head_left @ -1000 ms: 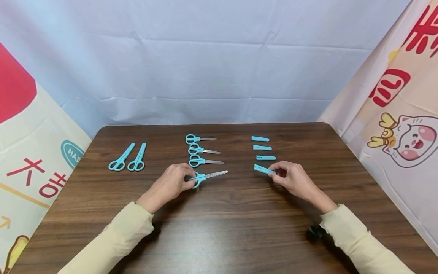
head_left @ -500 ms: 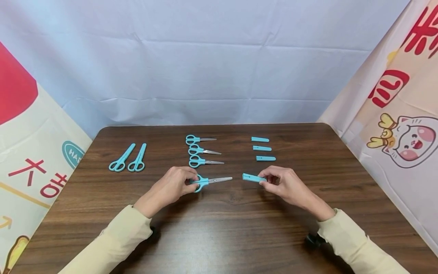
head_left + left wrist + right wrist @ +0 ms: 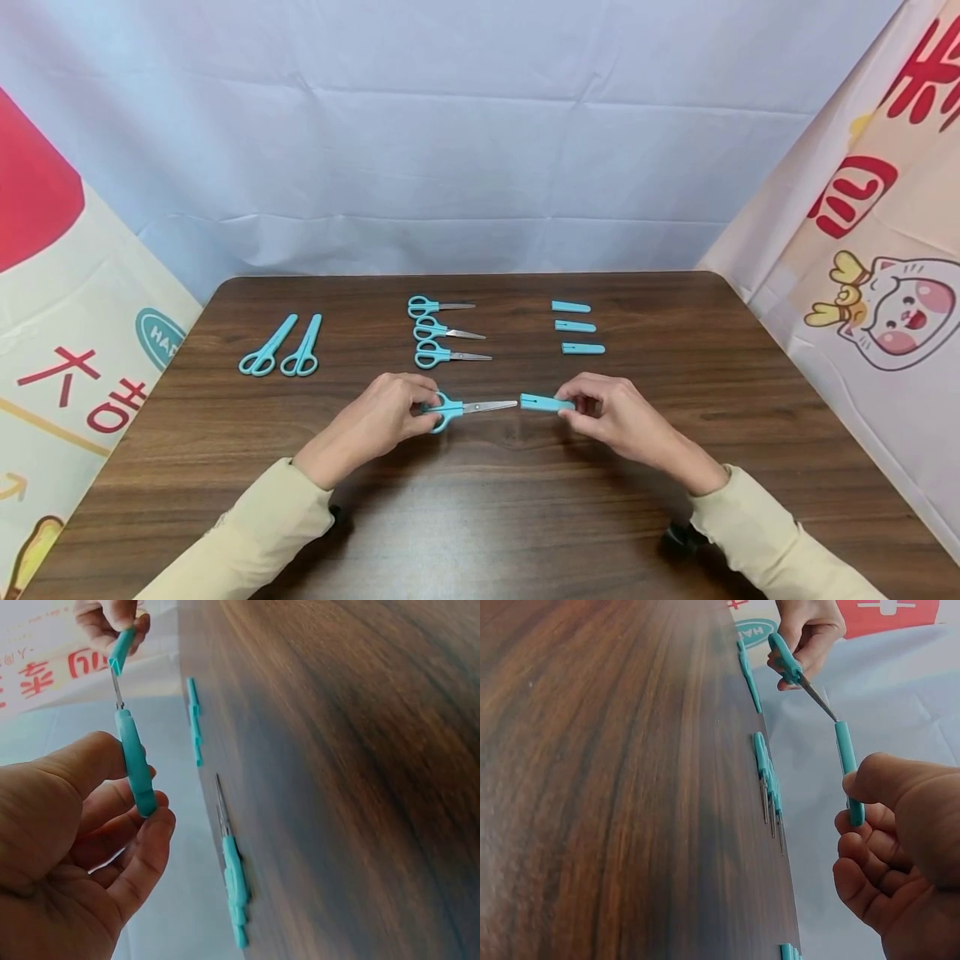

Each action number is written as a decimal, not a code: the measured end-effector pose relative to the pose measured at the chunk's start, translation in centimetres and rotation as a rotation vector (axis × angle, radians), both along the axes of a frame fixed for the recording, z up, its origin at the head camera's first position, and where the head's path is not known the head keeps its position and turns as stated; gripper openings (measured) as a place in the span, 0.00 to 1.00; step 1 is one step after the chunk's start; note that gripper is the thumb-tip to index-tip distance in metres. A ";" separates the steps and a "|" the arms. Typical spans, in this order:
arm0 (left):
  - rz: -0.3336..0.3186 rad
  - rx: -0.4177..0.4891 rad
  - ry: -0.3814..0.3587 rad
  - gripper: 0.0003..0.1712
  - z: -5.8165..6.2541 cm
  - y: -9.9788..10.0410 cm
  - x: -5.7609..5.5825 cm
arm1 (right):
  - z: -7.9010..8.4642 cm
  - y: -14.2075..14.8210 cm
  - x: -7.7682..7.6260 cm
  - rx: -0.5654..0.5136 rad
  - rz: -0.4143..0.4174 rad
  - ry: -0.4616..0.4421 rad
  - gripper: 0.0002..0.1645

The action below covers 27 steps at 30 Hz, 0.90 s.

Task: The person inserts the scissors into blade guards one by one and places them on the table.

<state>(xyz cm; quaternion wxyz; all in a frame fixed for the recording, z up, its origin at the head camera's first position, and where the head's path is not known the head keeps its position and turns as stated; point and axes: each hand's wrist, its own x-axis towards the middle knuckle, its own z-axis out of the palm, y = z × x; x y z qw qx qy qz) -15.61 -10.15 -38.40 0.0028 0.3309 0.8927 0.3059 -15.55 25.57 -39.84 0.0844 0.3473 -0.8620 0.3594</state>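
My left hand (image 3: 382,418) pinches a pair of scissors (image 3: 450,408) by its turquoise handles, with the closed metal blades pointing right. Facing it, my right hand (image 3: 618,417) pinches a turquoise blade cover (image 3: 543,403) near its rounded end, its slotted mouth toward the blade tips. In the head view a very small gap shows between tips and cover. Both are held above the table, as the left wrist view shows with the scissors (image 3: 135,761) and the cover (image 3: 122,651). Fingers hide part of the handles and the cover's end.
Behind the hands lie three uncovered scissors (image 3: 442,356) in a column, and three loose covers (image 3: 582,348) to their right. Two covered scissors (image 3: 300,354) lie at the left of the brown table (image 3: 480,517). A white cloth (image 3: 480,167) hangs behind.
The scissors and the cover have come toward each other, the cover moving left and nearer to me, the scissors slightly right and nearer. Both hands keep their grip.
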 end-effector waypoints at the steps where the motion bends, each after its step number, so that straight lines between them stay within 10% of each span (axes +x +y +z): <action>1: 0.002 -0.002 0.000 0.04 0.0 0.0 0.0 | 0.0 0.0 0.0 0.001 0.001 -0.001 0.13; 27: -0.022 -0.009 0.038 0.04 -0.4 0.7 0.2 | -0.3 -0.8 0.4 0.043 0.009 0.008 0.12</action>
